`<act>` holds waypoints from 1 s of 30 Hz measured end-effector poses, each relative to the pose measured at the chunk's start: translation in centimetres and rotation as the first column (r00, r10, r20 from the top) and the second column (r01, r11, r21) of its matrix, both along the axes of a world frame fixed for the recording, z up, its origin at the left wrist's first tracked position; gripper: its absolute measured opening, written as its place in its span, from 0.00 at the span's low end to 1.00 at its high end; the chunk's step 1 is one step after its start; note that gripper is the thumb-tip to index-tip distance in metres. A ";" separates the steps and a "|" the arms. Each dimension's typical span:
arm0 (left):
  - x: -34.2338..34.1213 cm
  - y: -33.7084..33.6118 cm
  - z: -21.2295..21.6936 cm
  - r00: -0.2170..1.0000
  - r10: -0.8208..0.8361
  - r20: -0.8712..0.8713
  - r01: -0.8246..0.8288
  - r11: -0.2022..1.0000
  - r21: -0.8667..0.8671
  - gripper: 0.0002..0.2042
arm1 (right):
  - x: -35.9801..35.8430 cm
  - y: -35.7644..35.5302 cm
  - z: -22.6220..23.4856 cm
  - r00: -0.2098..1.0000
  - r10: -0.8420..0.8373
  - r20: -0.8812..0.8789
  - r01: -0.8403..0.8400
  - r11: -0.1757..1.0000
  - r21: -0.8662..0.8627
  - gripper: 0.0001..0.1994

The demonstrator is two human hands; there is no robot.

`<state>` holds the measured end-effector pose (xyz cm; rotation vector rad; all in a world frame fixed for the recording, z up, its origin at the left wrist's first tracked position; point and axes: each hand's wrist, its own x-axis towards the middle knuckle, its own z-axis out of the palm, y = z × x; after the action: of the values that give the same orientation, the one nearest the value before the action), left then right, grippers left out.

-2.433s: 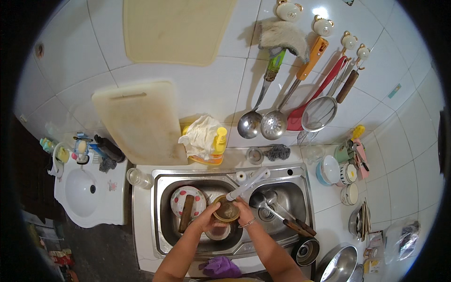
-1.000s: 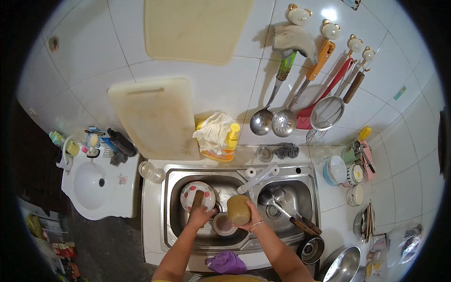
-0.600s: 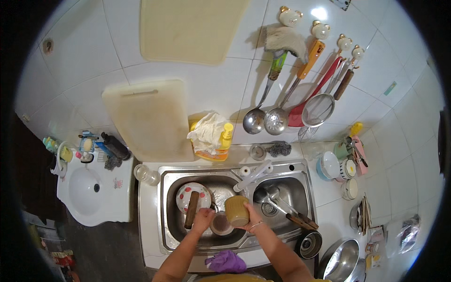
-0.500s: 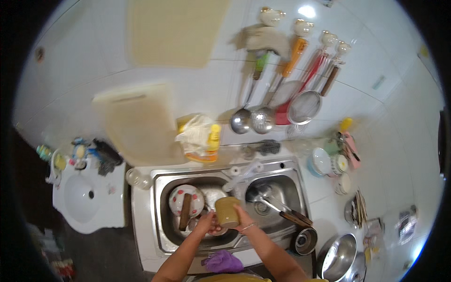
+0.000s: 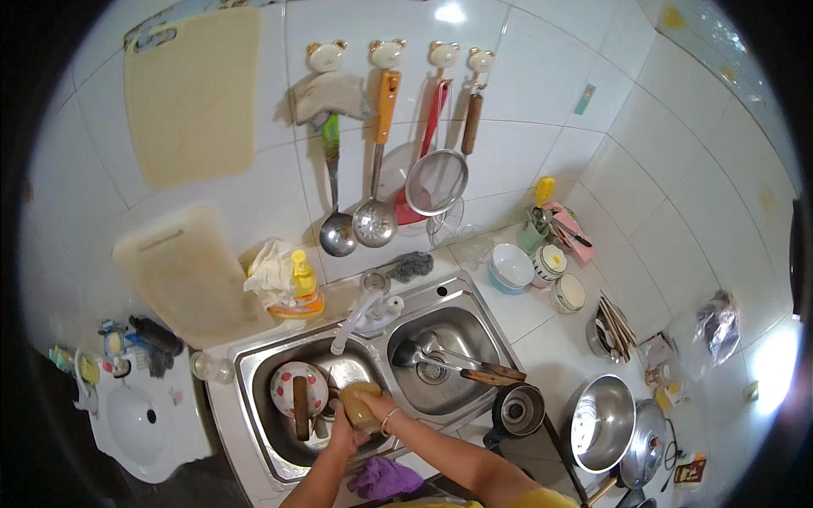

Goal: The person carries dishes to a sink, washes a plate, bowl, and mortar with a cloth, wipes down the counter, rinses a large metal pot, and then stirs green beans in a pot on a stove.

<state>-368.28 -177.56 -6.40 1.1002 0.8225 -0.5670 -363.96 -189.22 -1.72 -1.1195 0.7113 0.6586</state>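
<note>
Over the left sink basin (image 5: 254,372) my right hand (image 5: 381,408) grips a tan, rounded cylindrical vessel (image 5: 362,411), tilted, its kind unclear. My left hand (image 5: 343,433) is closed against the vessel's lower left side, with part of its fingers hidden. Below, in the same basin, lies a white bowl with red dots (image 5: 286,391). A brown wooden-looking bar (image 5: 301,408) rests across it. Small utensils beside the bowl are partly covered by my hands. The white faucet (image 5: 343,334) reaches over the basin, just beyond the vessel.
Two wooden-handled utensils (image 5: 483,372) lie in the right basin (image 5: 406,339). A purple cloth (image 5: 385,479) sits at the front edge. Right of the sink stand a small dark pot (image 5: 518,411), a steel bowl (image 5: 603,423) and stacked bowls (image 5: 511,267). Ladles (image 5: 339,233) hang on the wall.
The whole view has swung to the right, so the sink appears farther left and turned. Both hands still hold the tan vessel over the left basin, now tilted differently.
</note>
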 end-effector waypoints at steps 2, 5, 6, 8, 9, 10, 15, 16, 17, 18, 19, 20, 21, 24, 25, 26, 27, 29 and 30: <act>3.1 -0.8 1.5 0.988 -0.091 -0.129 0.080 0.993 -0.086 0.27 | -1.8 0.3 -7.6 0.987 0.014 0.163 0.024 0.974 -0.227 0.36; 0.9 1.3 1.4 0.992 -0.103 0.069 0.111 0.985 -0.130 0.30 | -1.1 0.4 -1.0 0.973 0.103 0.206 -0.066 0.981 -0.180 0.37; 0.5 1.7 1.5 0.983 -0.151 0.104 0.170 0.962 -0.214 0.30 | -2.4 0.5 -3.9 0.944 0.009 0.330 0.038 0.990 -0.136 0.38; 1.1 1.6 2.6 0.982 -0.095 0.163 0.151 0.913 -0.378 0.30 | -2.4 0.7 -5.8 0.832 0.021 0.555 0.072 0.987 -0.145 0.42; 1.5 1.5 3.2 0.978 -0.051 0.203 0.145 0.862 -0.486 0.30 | -2.3 -0.3 -4.8 0.771 0.127 0.624 0.014 0.976 -0.217 0.43; 1.5 1.8 3.5 0.975 -0.024 0.221 0.144 0.827 -0.543 0.30 | -2.4 -1.1 -3.8 0.696 0.229 0.680 -0.029 0.956 -0.292 0.45; 1.0 3.2 1.1 0.968 0.019 0.252 0.104 0.878 -0.467 0.23 | -2.2 -2.3 -0.2 0.672 0.402 0.623 -0.210 0.909 -0.360 0.50; 0.8 3.1 1.3 0.970 0.002 0.244 0.111 0.887 -0.448 0.21 | -2.4 -2.5 -0.3 0.691 0.378 0.616 -0.205 0.920 -0.334 0.51; 0.7 3.1 1.5 0.971 -0.016 0.237 0.119 0.895 -0.429 0.20 | -2.5 -2.4 -0.6 0.675 0.391 0.626 -0.205 0.914 -0.350 0.51; 0.8 3.4 1.1 0.958 -0.035 0.283 0.157 0.894 -0.421 0.20 | -2.6 -2.2 -1.1 0.658 0.403 0.636 -0.203 0.909 -0.365 0.52; 0.7 3.5 1.2 0.961 -0.029 0.274 0.147 0.894 -0.423 0.20 | -2.7 -2.3 -1.3 0.648 0.415 0.639 -0.199 0.902 -0.383 0.52; 0.7 3.6 1.4 0.964 -0.024 0.264 0.138 0.894 -0.425 0.20 | -2.5 -2.5 -1.2 0.662 0.439 0.607 -0.256 0.894 -0.368 0.53; 0.7 3.8 1.6 0.967 -0.019 0.255 0.130 0.895 -0.427 0.20 | -2.3 -2.5 -1.0 0.637 0.482 0.601 -0.281 0.872 -0.402 0.51; 0.8 4.7 1.4 0.974 -0.019 0.226 0.111 0.910 -0.400 0.21 | -1.9 -2.4 -1.5 0.729 0.447 0.519 -0.338 0.894 -0.295 0.42; 0.9 4.7 0.6 0.973 -0.016 0.231 0.112 0.905 -0.411 0.21 | -1.8 -2.7 -2.7 0.851 0.327 0.410 -0.304 0.945 -0.123 0.39; 1.1 4.9 0.2 0.971 -0.003 0.240 0.112 0.891 -0.441 0.21 | -1.5 -2.8 -3.7 0.938 0.213 0.274 -0.235 0.971 0.049 0.36; 1.2 4.8 -0.1 0.974 0.017 0.228 0.090 0.888 -0.450 0.21 | -1.5 -3.0 -4.5 0.958 0.224 0.177 -0.241 0.967 0.081 0.34; 1.3 5.2 -0.2 0.978 0.068 0.197 0.029 0.890 -0.454 0.21 | -1.2 -2.9 -5.2 0.965 0.262 -0.022 -0.255 0.953 0.163 0.30; 1.6 5.1 -0.7 0.975 0.019 0.222 0.069 0.921 -0.383 0.23 | -1.0 -3.3 -5.1 0.939 0.343 -0.033 -0.334 0.930 0.152 0.26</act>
<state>-366.68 -172.43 -7.09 0.7893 0.4729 -0.5873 -365.00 -192.51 -6.85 -1.1016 0.5129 1.0249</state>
